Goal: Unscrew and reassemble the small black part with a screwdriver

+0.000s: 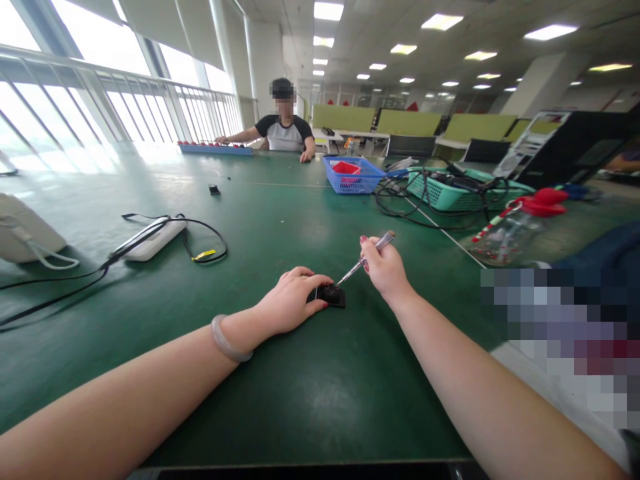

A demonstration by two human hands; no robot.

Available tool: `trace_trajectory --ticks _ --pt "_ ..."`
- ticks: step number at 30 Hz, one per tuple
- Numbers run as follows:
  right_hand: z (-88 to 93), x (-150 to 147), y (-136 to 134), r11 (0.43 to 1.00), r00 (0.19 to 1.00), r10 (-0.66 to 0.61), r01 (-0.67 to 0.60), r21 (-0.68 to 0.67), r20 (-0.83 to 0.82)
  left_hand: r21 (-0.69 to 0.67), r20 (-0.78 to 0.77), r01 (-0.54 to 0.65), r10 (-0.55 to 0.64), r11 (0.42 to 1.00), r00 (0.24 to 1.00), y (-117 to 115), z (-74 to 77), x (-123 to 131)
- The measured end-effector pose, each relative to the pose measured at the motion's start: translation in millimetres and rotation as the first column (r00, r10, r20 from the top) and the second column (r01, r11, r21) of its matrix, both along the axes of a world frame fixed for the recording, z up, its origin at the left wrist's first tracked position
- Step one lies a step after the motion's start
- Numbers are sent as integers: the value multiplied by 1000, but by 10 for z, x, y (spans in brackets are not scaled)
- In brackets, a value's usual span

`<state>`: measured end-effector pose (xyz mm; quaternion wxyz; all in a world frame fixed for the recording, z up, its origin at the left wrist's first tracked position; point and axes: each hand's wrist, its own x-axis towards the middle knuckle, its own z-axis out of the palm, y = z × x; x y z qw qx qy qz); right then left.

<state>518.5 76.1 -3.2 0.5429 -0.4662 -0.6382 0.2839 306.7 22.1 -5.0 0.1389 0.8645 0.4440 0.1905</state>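
Seeing on the green table [325, 407], near the middle of the view, a small black piece [332, 295], lying flat. Holding this piece at its left part with the left hand [290, 300], between thumb at the near edge and fingers at the far edge, in a closed grip. Noticing on the left wrist a grey bracelet [230, 341]. Pinching firmly with the right hand [387, 270] a slim silver tool [367, 258], tilted, with its thin tip down at the black piece. Cannot tell surely about contact of tip and surface. To the left, well apart from both hands, a white device [153, 245] and a black cord [103, 269] with a yellow tag [204, 255]. Farther away, to the right, a blue basket [355, 184] with a red container [346, 168] inside, a green basket [440, 193] with dark cables [463, 180], and a transparent bottle [503, 241] with a red lid [547, 202]. Across the table, a co-worker [287, 135] with one hand at a long blue tray [215, 150].
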Motion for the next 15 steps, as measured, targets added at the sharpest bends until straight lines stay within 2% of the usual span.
trace_trajectory --ticks 15 --pt "92 -36 -82 1000 1000 5 -5 13 30 9 0 4 -4 1000 1000 19 -27 -6"
